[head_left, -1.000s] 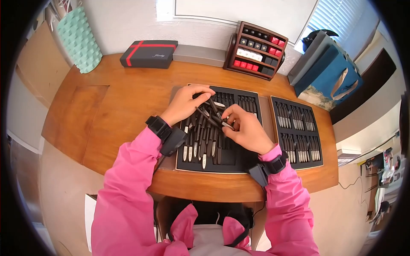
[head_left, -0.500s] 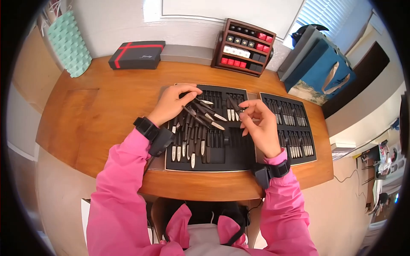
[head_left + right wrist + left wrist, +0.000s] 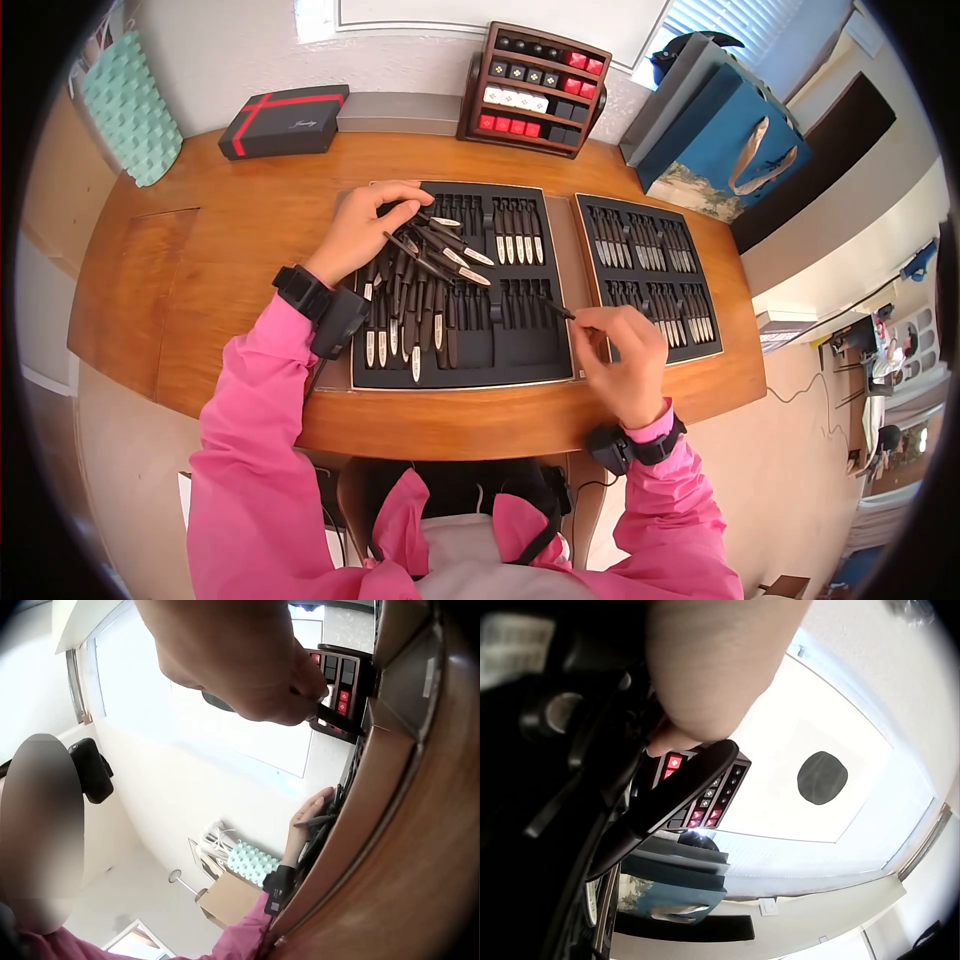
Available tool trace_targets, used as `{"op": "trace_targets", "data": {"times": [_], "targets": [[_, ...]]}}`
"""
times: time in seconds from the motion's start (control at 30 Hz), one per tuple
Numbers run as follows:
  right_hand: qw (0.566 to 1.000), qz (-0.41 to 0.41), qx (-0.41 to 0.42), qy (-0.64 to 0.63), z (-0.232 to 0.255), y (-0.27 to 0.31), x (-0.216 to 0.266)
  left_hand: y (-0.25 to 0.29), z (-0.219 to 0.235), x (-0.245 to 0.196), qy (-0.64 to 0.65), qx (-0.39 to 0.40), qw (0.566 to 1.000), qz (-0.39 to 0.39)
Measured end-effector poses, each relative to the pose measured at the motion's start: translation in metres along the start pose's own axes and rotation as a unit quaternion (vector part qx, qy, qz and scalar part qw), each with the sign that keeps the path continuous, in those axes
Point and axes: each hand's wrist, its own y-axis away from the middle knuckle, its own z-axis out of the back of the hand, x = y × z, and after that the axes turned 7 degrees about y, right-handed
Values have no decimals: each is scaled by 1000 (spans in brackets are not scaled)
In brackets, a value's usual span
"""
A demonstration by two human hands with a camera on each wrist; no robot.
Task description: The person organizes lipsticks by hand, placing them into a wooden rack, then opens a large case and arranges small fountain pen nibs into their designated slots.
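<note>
Slim black sticks with pale pointed ends, like small knives or pens, lie heaped over the left part of a slotted black tray [image 3: 470,375]. My left hand [image 3: 365,225], at the tray's far left, grips a bunch of black sticks [image 3: 440,252] that fan out to the right; its palm side is hidden. Near the tray's lower right edge, my right hand [image 3: 625,360] pinches one black stick [image 3: 558,309] between thumb and fingers, its tip over the lower right slots. In the right wrist view that stick [image 3: 337,720] points away from the fingertips. Several sticks [image 3: 518,235] lie aligned in the upper right compartment.
A second black tray [image 3: 650,280], filled with similar sticks, lies to the right. Along the back stand a dark box [image 3: 285,122] with red ribbon, a wooden rack [image 3: 535,90] of coloured cubes, and a blue bag [image 3: 725,150]. A mint-green bag [image 3: 132,110] stands far left.
My right hand has left the heap, passed the upper right compartment and come toward the near right with a stick. The left hand stays over the heap while the head view has shifted right.
</note>
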Motion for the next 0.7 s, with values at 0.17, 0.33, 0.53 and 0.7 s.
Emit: {"op": "trace_targets", "data": {"times": [0.17, 0.33, 0.53, 0.7], "targets": [[991, 113, -14, 65, -2, 1, -1, 1, 0, -1, -2, -7, 1000, -3], [989, 126, 12, 76, -8, -2, -1, 2, 1, -6, -8, 2, 1000, 15], [983, 145, 56, 100, -11, -3, -1, 1, 1, -1, -7, 5, 1000, 4], [984, 149, 59, 80, -10, -5, -6, 2, 2, -3, -20, 3, 1000, 1]]}}
